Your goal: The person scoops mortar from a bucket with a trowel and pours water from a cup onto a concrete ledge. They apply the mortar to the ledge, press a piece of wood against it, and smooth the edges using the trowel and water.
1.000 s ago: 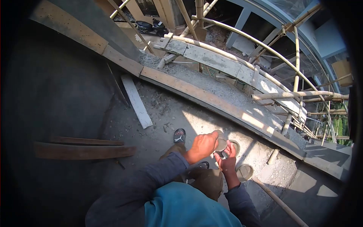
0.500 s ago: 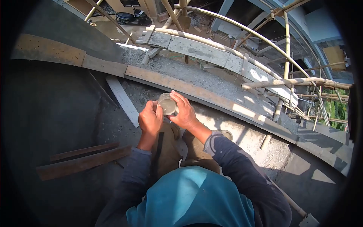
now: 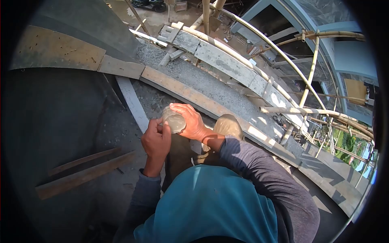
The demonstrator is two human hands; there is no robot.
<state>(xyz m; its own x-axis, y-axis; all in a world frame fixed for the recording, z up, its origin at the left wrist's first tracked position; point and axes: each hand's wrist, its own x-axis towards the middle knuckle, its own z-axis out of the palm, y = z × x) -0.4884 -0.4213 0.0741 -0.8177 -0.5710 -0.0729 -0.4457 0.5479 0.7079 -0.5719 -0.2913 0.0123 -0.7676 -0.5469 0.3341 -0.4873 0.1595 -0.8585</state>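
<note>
I held a small, round, dusty clear plastic container (image 3: 174,121) in front of me at chest height, above the grey concrete floor (image 3: 117,129), with my right hand (image 3: 190,121) curled over its top and far side in a closed grip and my left hand (image 3: 156,141) pinching its near edge, fingers closed on it. A pale wooden plank (image 3: 131,103) lay on the floor just beyond my hands, two dark wooden boards (image 3: 81,172) lay to my left, and a curved wooden formwork edge (image 3: 182,91) ran ahead, with bamboo scaffolding poles (image 3: 312,77) past it.
</note>
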